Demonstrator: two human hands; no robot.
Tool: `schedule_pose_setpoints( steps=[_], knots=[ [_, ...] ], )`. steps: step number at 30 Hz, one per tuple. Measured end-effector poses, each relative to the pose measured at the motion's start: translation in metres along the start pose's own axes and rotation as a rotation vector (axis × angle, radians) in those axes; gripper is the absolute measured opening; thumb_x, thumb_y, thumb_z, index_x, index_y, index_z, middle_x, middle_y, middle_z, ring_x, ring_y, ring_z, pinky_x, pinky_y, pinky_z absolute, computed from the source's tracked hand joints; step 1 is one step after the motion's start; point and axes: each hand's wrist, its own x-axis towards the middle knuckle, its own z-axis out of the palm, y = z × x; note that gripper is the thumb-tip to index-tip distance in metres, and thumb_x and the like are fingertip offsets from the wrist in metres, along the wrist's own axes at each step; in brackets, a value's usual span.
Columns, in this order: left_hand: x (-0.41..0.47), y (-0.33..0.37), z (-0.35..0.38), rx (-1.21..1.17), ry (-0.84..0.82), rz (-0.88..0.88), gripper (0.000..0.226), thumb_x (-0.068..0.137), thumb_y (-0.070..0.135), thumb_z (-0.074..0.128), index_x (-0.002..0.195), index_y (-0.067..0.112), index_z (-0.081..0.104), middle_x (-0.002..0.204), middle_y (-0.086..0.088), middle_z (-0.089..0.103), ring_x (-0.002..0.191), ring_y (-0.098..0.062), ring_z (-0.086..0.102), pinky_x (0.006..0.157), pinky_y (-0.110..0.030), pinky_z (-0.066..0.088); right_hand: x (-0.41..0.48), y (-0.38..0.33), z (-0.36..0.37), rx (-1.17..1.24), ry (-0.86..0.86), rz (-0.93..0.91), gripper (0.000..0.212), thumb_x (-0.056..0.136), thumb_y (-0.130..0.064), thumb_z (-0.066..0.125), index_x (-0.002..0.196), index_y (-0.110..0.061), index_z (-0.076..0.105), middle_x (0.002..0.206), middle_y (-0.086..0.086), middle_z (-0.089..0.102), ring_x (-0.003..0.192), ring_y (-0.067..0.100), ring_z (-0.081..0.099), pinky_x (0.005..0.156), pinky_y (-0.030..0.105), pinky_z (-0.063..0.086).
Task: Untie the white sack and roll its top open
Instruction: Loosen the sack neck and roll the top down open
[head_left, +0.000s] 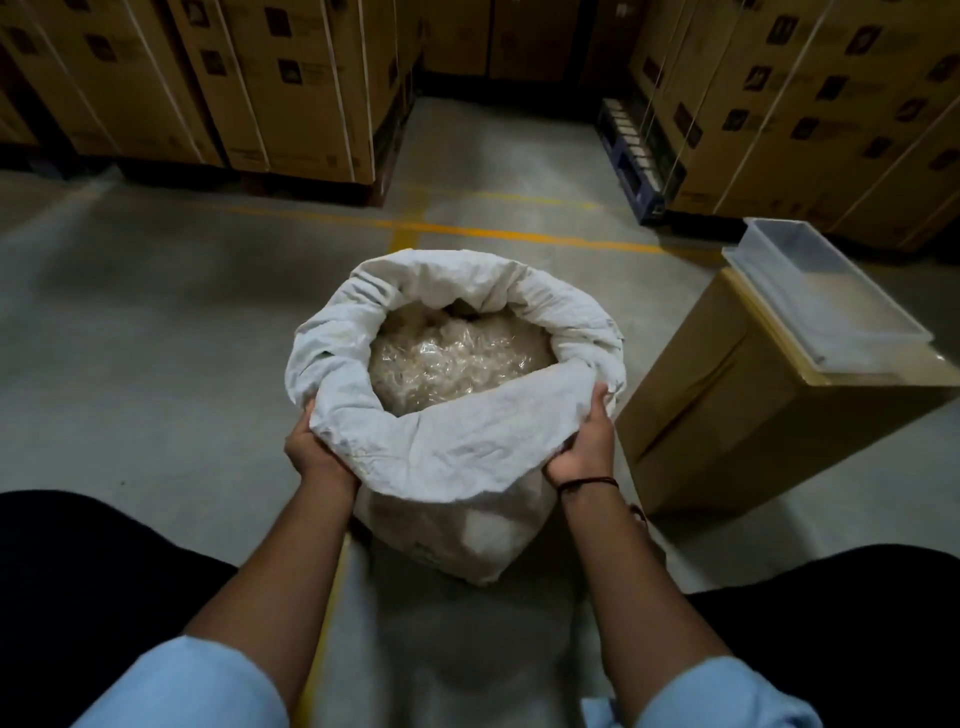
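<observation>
both hands grip the white sack — top rolled open, no legible label.

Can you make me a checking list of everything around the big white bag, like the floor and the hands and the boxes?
Surface: grey concrete floor with yellow lines.
Job's things: white sack upright, untied, top rolled outward; clear plastic-wrapped contents visible.
Clutter: cardboard box right of the sack, clear tray on top.
Grips: left hand and right hand grip the sack's near rim.
Cables: nothing seen.
Surroundings: strapped stacked cartons behind.
</observation>
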Motion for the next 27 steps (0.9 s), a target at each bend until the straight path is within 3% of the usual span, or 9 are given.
schedule_pose_setpoints(
  steps=[4, 6, 9, 12, 14, 15, 19, 23, 27],
  knots=[
    [0.004, 0.006, 0.010, 0.431, 0.291, -0.052, 0.057, 0.098, 0.032, 0.058, 0.149, 0.007, 0.045, 0.153, -0.017, 0.048, 0.138, -0.035, 0.051, 0.103, -0.045, 0.047, 0.011, -0.005, 0.003, 0.152, -0.063, -0.038, 0.062, 0.101, -0.061, 0.038, 0.137, -0.015, 0.058, 0.117, 0.012, 0.073, 0.103, 0.030, 0.071, 0.084, 0.047, 0.060],
    [-0.002, 0.010, 0.022, 0.995, 0.569, 0.349, 0.075, 0.087, 0.038, 0.072, 0.150, 0.010, 0.042, 0.153, -0.017, 0.044, 0.137, -0.037, 0.047, 0.111, -0.047, 0.041, 0.009, -0.003, -0.002, 0.146, -0.073, -0.025, 0.059, 0.101, -0.060, 0.034, 0.127, -0.015, 0.062, 0.106, 0.011, 0.076, 0.091, 0.029, 0.075, 0.073, 0.045, 0.063],
    [-0.016, 0.018, 0.059, 1.560, -0.199, 1.167, 0.082, 0.080, 0.055, 0.074, 0.149, 0.020, 0.045, 0.147, -0.007, 0.051, 0.135, -0.024, 0.047, 0.114, -0.040, 0.037, 0.018, -0.006, -0.002, 0.173, -0.087, -0.068, 0.055, 0.104, -0.056, 0.030, 0.129, -0.016, 0.058, 0.117, 0.010, 0.069, 0.094, 0.027, 0.073, 0.074, 0.040, 0.064],
    [-0.040, 0.003, 0.098, 2.086, -0.983, 0.399, 0.126, 0.062, 0.078, 0.078, 0.161, 0.037, 0.012, 0.146, 0.000, 0.056, 0.131, -0.020, 0.053, 0.112, -0.036, 0.041, 0.006, 0.006, -0.010, -0.139, -0.026, -0.184, 0.050, 0.097, -0.059, 0.047, 0.130, -0.021, 0.051, 0.116, 0.000, 0.063, 0.099, 0.019, 0.069, 0.100, 0.044, 0.054],
    [-0.049, -0.025, 0.098, 2.348, -1.122, 0.133, 0.151, 0.052, 0.075, 0.086, 0.162, 0.033, -0.009, 0.142, -0.008, 0.060, 0.124, -0.029, 0.058, 0.101, -0.033, 0.045, -0.002, 0.014, -0.022, -0.348, 0.037, -0.182, 0.106, 0.048, -0.084, 0.075, 0.131, -0.025, 0.045, 0.108, -0.013, 0.069, 0.105, 0.015, 0.066, 0.103, 0.041, 0.051],
    [-0.049, -0.040, 0.088, 2.399, -1.117, 0.165, 0.153, 0.053, 0.071, 0.088, 0.162, 0.030, -0.010, 0.140, -0.010, 0.061, 0.123, -0.031, 0.059, 0.096, -0.033, 0.045, 0.002, 0.014, -0.026, -0.314, -0.015, -0.162, 0.115, 0.036, -0.087, 0.076, 0.128, -0.025, 0.047, 0.100, -0.018, 0.074, 0.103, 0.013, 0.068, 0.102, 0.037, 0.050],
    [-0.034, -0.071, 0.043, 2.453, -0.902, 0.701, 0.098, 0.074, 0.046, 0.076, 0.154, 0.022, 0.025, 0.115, -0.007, 0.070, 0.105, -0.033, 0.069, 0.079, -0.038, 0.053, 0.020, -0.003, -0.006, 0.021, -0.049, -0.133, 0.052, 0.092, -0.059, 0.057, 0.124, -0.018, 0.063, 0.109, 0.005, 0.076, 0.095, 0.023, 0.073, 0.094, 0.041, 0.050],
    [-0.013, -0.066, 0.033, 2.487, -0.707, 1.296, 0.060, 0.085, 0.019, 0.060, 0.143, 0.015, 0.048, 0.093, -0.009, 0.069, 0.076, -0.035, 0.068, 0.063, -0.038, 0.047, 0.023, -0.001, 0.001, -0.318, 0.572, -0.067, 0.096, 0.075, -0.077, 0.056, 0.146, -0.014, 0.039, 0.139, 0.016, 0.055, 0.117, 0.037, 0.061, 0.093, 0.051, 0.055],
    [-0.005, -0.072, 0.024, 2.458, -0.688, 1.613, 0.059, 0.091, 0.016, 0.051, 0.149, 0.007, 0.048, 0.092, -0.014, 0.063, 0.077, -0.032, 0.059, 0.070, -0.043, 0.047, 0.009, 0.028, 0.027, -0.300, 0.480, 0.086, 0.133, 0.036, -0.091, 0.064, 0.145, -0.020, 0.036, 0.139, 0.016, 0.049, 0.123, 0.043, 0.053, 0.104, 0.061, 0.044]
  ],
)
